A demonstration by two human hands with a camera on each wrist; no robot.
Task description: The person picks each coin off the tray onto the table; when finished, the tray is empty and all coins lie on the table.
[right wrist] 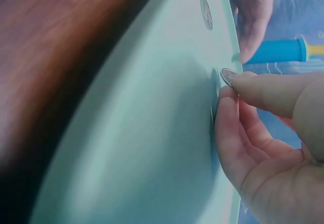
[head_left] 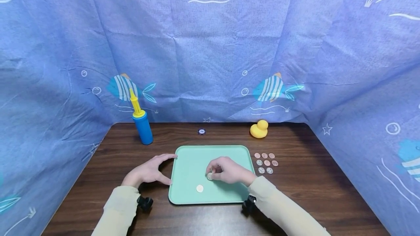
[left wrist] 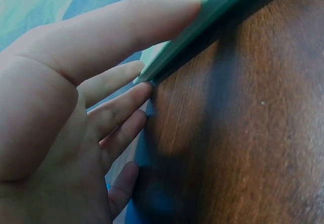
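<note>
Head view. My right hand (head_left: 229, 170) pinches a silver coin (head_left: 210, 176) at the fingertips, low over the middle of the mint-green tray (head_left: 197, 156). A second coin (head_left: 199, 188) lies flat on the tray, nearer me. My left hand (head_left: 149, 172) is spread wide, thumb and forefinger braced on the tray's left edge. Eight loose coins (head_left: 265, 162) sit on the table (head_left: 311, 177) just right of the tray. Behind: blue pump (head_left: 142, 123), yellow duck (head_left: 259, 129).

Left wrist view. My fingers (left wrist: 116, 31) lie straight, touching the tray rim (left wrist: 202, 36).

Right wrist view. The held coin (right wrist: 228, 76) is gripped between thumb and forefinger, at the tray surface (right wrist: 152, 133); the other coin (right wrist: 206, 13) lies flat beyond.
</note>
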